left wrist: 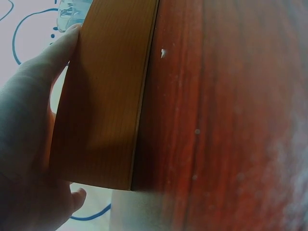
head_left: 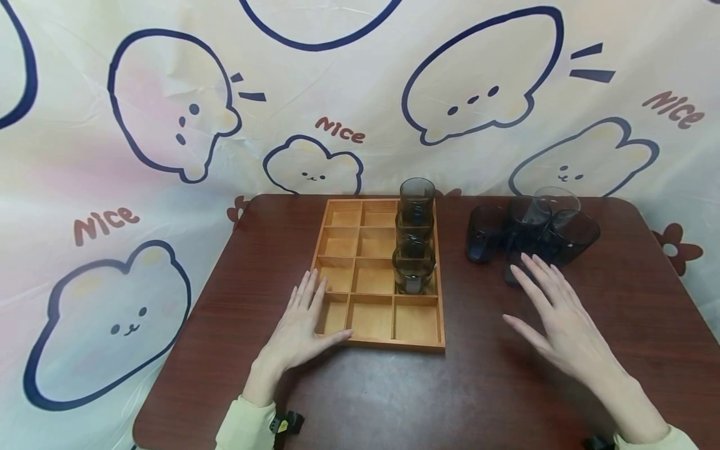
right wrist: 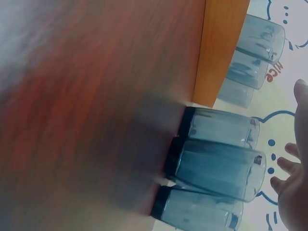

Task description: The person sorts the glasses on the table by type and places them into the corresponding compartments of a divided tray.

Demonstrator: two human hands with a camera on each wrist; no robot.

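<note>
A wooden divided tray (head_left: 371, 344) lies on the table, with three dark tinted glasses (head_left: 414, 269) standing in its right-hand column. My left hand (head_left: 300, 334) rests at the tray's front left corner, fingers stretched along the left side and thumb on the front rim. The left wrist view shows the thumb against the top edge of the tray's wall (left wrist: 103, 96). To the right of the tray stands a cluster of several similar glasses (head_left: 570, 237). Over the near side of that cluster is my right hand (head_left: 562, 325), fingers spread, holding nothing. Whether its fingertips touch a glass I cannot tell.
The dark reddish-brown table (head_left: 394, 400) has rounded corners. Behind it and at its sides hangs a pale cloth (head_left: 315, 75) with cartoon bears and lettering. One glass of the cluster, at the back, looks clearer than the others.
</note>
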